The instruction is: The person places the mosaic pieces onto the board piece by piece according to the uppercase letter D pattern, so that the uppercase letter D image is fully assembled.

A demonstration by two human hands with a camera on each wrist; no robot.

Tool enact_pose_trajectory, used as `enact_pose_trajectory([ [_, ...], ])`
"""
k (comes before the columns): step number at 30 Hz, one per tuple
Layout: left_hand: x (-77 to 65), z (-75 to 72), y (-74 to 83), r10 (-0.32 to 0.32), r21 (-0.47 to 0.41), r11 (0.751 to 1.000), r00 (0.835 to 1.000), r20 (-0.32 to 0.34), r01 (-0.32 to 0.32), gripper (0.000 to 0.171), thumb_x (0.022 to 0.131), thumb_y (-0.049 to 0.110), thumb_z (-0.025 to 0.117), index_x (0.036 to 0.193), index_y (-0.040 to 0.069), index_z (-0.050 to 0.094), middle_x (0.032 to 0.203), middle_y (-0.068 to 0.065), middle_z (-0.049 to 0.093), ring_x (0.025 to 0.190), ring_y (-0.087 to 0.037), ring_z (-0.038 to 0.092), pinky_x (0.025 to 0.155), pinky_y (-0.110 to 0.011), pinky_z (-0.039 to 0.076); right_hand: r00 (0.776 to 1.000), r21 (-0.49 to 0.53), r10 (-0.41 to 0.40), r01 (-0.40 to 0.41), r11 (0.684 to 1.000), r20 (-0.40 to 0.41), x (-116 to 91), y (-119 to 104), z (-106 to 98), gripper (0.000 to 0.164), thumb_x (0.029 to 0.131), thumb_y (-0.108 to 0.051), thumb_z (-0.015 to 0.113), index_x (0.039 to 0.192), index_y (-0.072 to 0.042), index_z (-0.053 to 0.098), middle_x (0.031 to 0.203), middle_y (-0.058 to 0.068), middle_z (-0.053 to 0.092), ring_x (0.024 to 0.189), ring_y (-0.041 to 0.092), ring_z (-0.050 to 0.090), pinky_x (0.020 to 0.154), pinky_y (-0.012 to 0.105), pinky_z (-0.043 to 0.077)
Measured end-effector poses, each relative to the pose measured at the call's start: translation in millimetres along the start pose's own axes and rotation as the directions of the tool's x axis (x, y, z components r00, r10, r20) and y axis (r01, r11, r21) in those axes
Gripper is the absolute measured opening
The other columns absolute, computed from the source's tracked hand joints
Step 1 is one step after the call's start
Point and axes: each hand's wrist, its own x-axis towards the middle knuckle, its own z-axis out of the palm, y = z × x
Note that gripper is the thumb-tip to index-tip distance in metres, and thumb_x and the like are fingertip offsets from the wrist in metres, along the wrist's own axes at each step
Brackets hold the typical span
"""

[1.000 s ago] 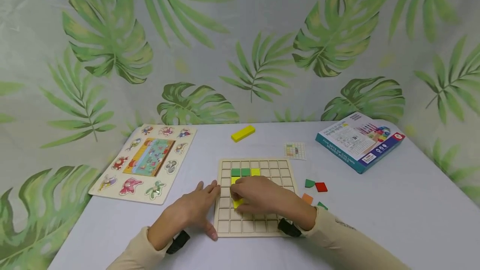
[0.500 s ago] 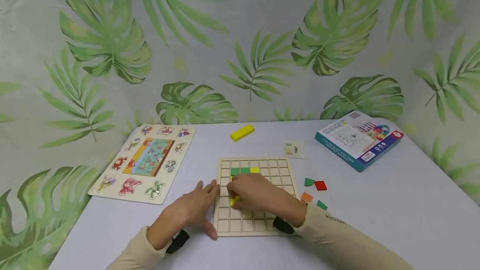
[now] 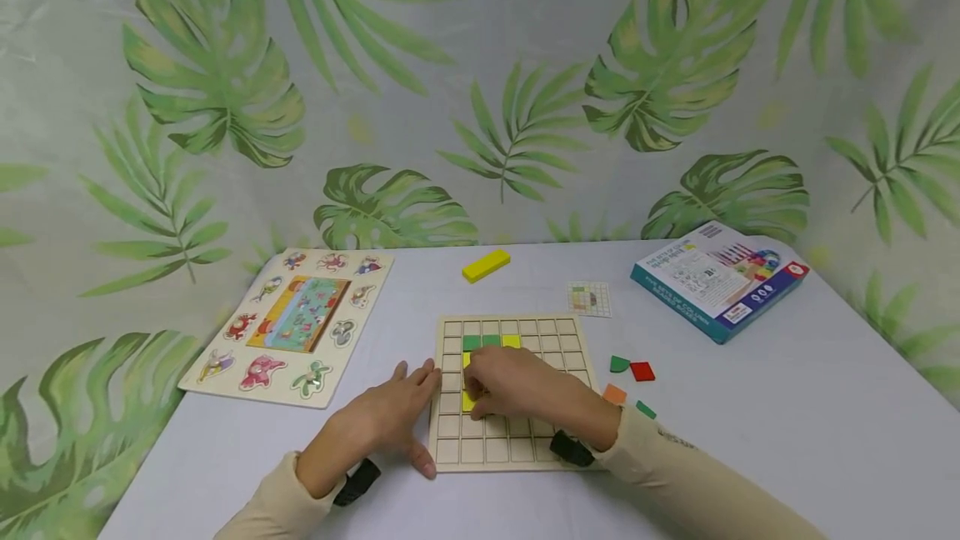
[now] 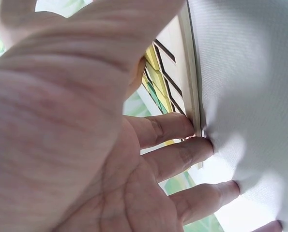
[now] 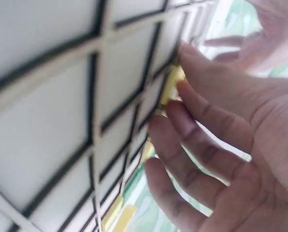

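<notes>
A wooden grid board (image 3: 496, 450) lies flat on the table. My right hand (image 3: 517, 377) is over its left half, thumb and index finger pinching a yellow square tile (image 3: 468, 402) at a cell in the second column. In the right wrist view the same yellow tile (image 5: 173, 83) shows between thumb and fingertips. Two green tiles (image 3: 481, 343) and a yellow tile (image 3: 511, 342) fill cells farther up; more yellow shows partly behind the fingers. My left hand (image 3: 386, 417) has its fingers extended, touching the board's left edge; in the left wrist view the fingertips (image 4: 199, 149) meet that edge and the cloth.
Right of the board lie a green piece (image 3: 619, 364), a red piece (image 3: 642, 372), an orange piece (image 3: 615, 394) and another green piece (image 3: 646, 409). Behind are a yellow block (image 3: 486, 266), a pattern card (image 3: 589, 299) and a box (image 3: 720, 282). An animal puzzle board (image 3: 294, 394) lies left.
The right hand has shifted slightly left with the yellow tile, which now lies straighter in line with its cell. My left hand has stayed at the board's edge.
</notes>
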Motion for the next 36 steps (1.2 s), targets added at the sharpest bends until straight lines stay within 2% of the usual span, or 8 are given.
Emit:
enact_pose_trajectory([
  [5,-0.2,0.8,0.0,-0.005,0.006,1.0,1.0,0.001,0.005,0.125,0.055,0.053,0.091,0.153,0.002,0.032,0.163,-0.019,0.028,0.146,-0.052,0.026,0.105,-0.063,0.042,0.998,0.008,-0.053,0.053,0.999,0.032,-10,5,-5,0.011,0.084,-0.026,0.083,0.09,-0.019,0.077,0.095,-0.009,0.064,0.085,0.004,0.058,0.073,0.021,0.052],
  [9,-0.5,2.1,-0.1,-0.005,-0.002,1.0,1.0,-0.002,0.005,0.125,0.054,0.052,0.092,0.153,0.002,0.033,0.163,-0.019,0.028,0.146,-0.052,0.026,0.105,-0.064,0.042,0.996,-0.017,-0.088,0.088,0.996,0.031,-25,12,-9,0.012,0.085,-0.026,0.081,0.095,-0.021,0.078,0.102,-0.007,0.065,0.092,0.007,0.059,0.08,0.024,0.053],
  [17,-0.3,3.5,0.2,0.007,0.003,1.0,1.0,-0.008,-0.007,0.125,0.054,0.051,0.092,0.152,0.002,0.033,0.163,-0.02,0.027,0.146,-0.053,0.026,0.105,-0.064,0.042,0.999,0.022,-0.038,0.038,0.999,-0.002,-66,33,-14,0.02,0.087,-0.031,0.079,0.102,-0.02,0.075,0.108,-0.006,0.065,0.099,0.011,0.058,0.087,0.033,0.054],
  [23,-1.1,1.8,0.9,0.012,0.0,1.0,1.0,-0.013,-0.012,0.122,0.054,0.05,0.093,0.151,0.002,0.034,0.163,-0.021,0.027,0.145,-0.054,0.026,0.105,-0.065,0.042,0.998,0.066,-0.04,0.043,0.997,-0.038,-96,53,-14,0.018,0.089,-0.031,0.077,0.103,-0.021,0.072,0.109,-0.008,0.062,0.1,0.011,0.056,0.088,0.032,0.053],
  [32,-0.5,0.4,1.7,0.002,0.0,1.0,1.0,-0.004,-0.002,0.124,0.056,0.05,0.092,0.153,0.003,0.032,0.164,-0.019,0.026,0.146,-0.053,0.024,0.105,-0.066,0.041,0.998,0.112,0.062,-0.06,0.992,-0.01,-142,79,-18,0.022,0.087,-0.036,0.077,0.107,-0.029,0.07,0.112,-0.014,0.06,0.096,0.006,0.054,0.084,0.03,0.052],
  [36,-0.8,0.3,2.2,0.002,-0.007,1.0,1.0,-0.003,-0.002,0.123,0.056,0.049,0.093,0.153,0.003,0.033,0.164,-0.019,0.026,0.146,-0.053,0.025,0.105,-0.065,0.041,0.989,0.128,0.15,-0.149,0.98,0.006,-157,87,-20,0.025,0.084,-0.037,0.079,0.107,-0.031,0.069,0.114,-0.016,0.061,0.099,0.008,0.056,0.086,0.034,0.052],
])
